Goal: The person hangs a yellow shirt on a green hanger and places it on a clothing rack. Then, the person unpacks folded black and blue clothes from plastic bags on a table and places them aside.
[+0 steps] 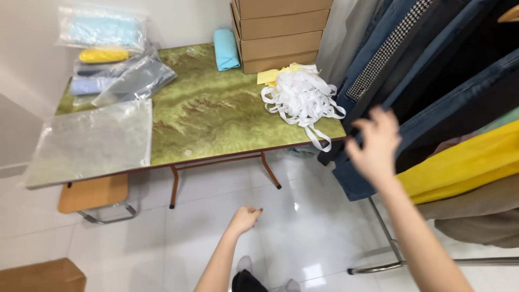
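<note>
Closest to me was the right hand [376,145], lifted up with its fingers [361,125] spread wide and holding nothing. It reached toward the hanging clothes [432,70] on the rack [386,232], and it was just in front of a pair of blue jeans [459,111]. A yellow cloth [465,162] hung just to the right of the hand. Lower down, the left hand [246,218] hung over the shiny white floor [303,216]. Its fingers were curled in loosely, and I could not see anything in them.

Past the hands stood the worktop [216,108], which had a green, mossy-looking top. A pile of white straps [301,97] sat on its right end, near the clothes, and one strap hung over the edge. A yellow paper [268,75] peeked out behind the pile. On the left end lay a big clear plastic bag [92,141], and more bags with folded things [108,65] lay behind it. At the very back, a rolled blue cloth [225,48] lay beside a stack of brown boxes [278,32]. A wooden stool [92,194] stood under the left end.
</note>
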